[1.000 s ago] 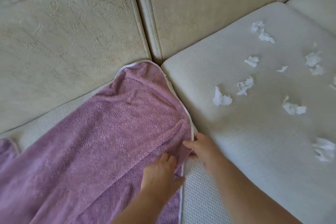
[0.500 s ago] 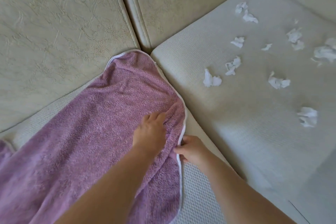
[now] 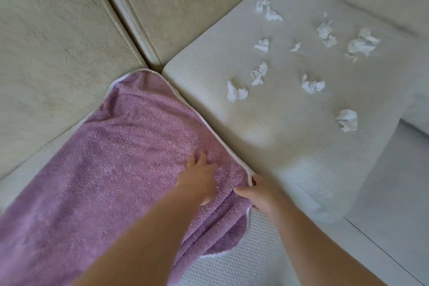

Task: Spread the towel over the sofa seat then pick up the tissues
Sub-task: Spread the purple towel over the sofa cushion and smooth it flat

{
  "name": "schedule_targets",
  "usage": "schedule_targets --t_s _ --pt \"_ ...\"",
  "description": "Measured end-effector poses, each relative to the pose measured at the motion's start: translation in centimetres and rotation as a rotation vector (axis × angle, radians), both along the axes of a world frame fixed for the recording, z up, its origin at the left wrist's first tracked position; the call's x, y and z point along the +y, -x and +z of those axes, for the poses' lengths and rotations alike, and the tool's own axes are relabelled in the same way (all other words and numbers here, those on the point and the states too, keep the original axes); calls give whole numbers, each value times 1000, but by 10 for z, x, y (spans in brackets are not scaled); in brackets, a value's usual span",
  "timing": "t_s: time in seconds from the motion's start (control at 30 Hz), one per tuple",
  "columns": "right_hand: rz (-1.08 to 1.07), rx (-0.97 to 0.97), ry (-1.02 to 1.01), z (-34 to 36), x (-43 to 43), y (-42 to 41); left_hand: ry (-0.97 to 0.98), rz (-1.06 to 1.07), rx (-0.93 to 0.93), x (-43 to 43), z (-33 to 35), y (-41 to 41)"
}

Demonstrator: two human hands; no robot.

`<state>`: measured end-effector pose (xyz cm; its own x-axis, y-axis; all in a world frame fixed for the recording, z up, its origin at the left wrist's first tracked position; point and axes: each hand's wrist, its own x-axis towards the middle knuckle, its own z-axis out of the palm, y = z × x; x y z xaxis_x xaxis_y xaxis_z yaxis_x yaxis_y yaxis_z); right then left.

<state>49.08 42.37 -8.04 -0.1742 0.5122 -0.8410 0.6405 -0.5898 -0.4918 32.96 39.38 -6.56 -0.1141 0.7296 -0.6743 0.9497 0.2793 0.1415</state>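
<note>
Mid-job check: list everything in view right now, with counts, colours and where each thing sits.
towel: one, purple with white edging, spread on the left seat cushion, rumpled at its near right corner.
tissues: about ten crumpled wads plus a few small scraps, white, scattered on the right seat cushion.
left seat cushion: one, cream, mostly under the towel.
right seat cushion: one, cream, beside the towel's right edge.
back cushions: at least two, beige, along the top, meeting at the corner.
left hand: one, flat on the towel near its right edge.
right hand: one, pinching the towel's white edge.
</note>
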Motion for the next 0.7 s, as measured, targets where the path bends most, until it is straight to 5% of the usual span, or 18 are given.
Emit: schedule_targets --t_s 0.13,0.27,0.43,0.7 --pt "178 -56 122 -6 -10 -13 -31 1 -7 -15 0 -9" --pt "-171 24 156 -13 -7 -25 -136 94 -28 -37 1 -22" --pt "153 -67 -65 -16 -12 -36 -392 246 44 -69 3 -51" --pt "186 179 248 0 -32 -64 -658 244 -61 -131 0 -110"
